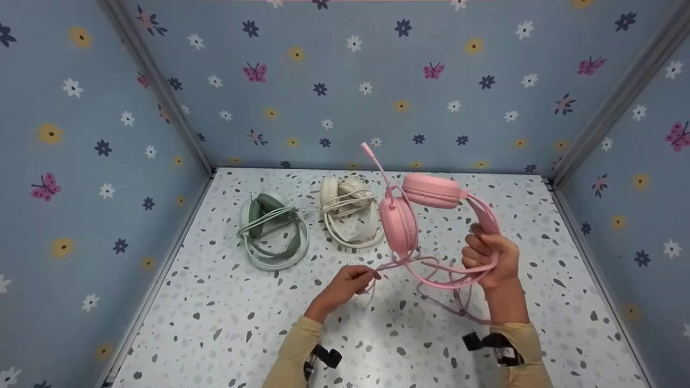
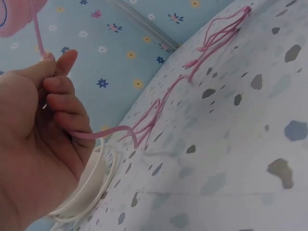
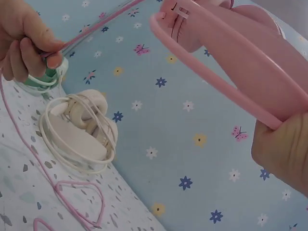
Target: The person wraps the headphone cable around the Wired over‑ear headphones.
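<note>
A pink headset (image 1: 399,223) with a boom microphone (image 1: 368,151) is held above the table, its ear cups toward the left. My right hand (image 1: 496,256) grips it by the headband, fingers curled round the band. With thumb and fingers, my left hand (image 1: 347,285) pinches the headset's pink cable (image 2: 108,131) a short way from the lower ear cup. From there the cable drops to the table and lies in loose loops, seen in the left wrist view. In the right wrist view the headband (image 3: 226,91) runs into my right hand, which is partly out of frame.
Cream headphones (image 1: 353,213) lie at the back middle of the speckled table (image 1: 215,323), cord wrapped round them. Green and white headphones (image 1: 275,229), likewise wrapped, lie to their left. Flower-patterned walls (image 1: 356,86) stand at the back and both sides.
</note>
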Motion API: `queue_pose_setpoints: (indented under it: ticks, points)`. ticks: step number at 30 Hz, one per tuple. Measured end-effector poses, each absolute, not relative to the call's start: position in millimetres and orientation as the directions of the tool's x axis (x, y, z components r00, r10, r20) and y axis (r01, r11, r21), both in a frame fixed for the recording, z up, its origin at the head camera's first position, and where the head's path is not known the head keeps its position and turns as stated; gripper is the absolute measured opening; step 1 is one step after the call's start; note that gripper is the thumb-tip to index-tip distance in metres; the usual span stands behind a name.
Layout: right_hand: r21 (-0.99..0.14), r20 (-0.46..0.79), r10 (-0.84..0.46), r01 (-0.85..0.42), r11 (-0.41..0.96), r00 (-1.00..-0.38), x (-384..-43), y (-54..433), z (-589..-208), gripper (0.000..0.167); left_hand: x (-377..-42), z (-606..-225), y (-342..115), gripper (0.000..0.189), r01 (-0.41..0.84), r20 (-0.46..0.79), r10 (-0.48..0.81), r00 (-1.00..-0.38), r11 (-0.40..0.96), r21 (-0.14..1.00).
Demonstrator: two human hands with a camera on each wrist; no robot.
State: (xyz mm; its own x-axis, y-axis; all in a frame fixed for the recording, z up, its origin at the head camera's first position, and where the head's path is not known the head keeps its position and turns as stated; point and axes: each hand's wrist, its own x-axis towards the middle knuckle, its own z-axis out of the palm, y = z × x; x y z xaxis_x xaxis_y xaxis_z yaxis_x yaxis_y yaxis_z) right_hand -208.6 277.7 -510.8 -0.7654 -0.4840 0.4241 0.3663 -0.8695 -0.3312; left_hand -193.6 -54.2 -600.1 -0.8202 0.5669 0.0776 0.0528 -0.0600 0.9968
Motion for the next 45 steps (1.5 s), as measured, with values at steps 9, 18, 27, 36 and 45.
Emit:
queue_pose_setpoints:
  ticks: [9,18,27,36,45]
  points:
    - [-0.415,0.582,-0.65,0.508,-0.755,-0.489,-229,280,-517,0.021,-215,-610,-71,0.019,0.152,0.134,0.494,-0.859,-0.005,0.988]
    - [-0.615,0.558,-0.799,0.534,-0.58,-0.224,-244,284,-505,0.011,-222,-595,-78,0.046,0.298,0.209,0.315,-0.926,0.267,0.916]
    - [-0.698,0.502,-0.84,0.478,-0.533,-0.204,-258,294,-497,0.022,-238,-567,-97,0.035,0.392,0.153,0.499,-0.853,0.419,0.819]
    - [-0.878,0.412,-0.885,0.163,-0.449,-0.217,-269,301,-479,0.027,-253,-545,-98,0.049,0.441,0.145,0.465,-0.873,0.629,0.64]
    - [-0.939,0.185,-0.872,-0.344,-0.021,-0.454,-255,289,-448,0.016,-260,-500,-77,0.061,0.467,0.277,0.436,-0.856,0.883,0.052]
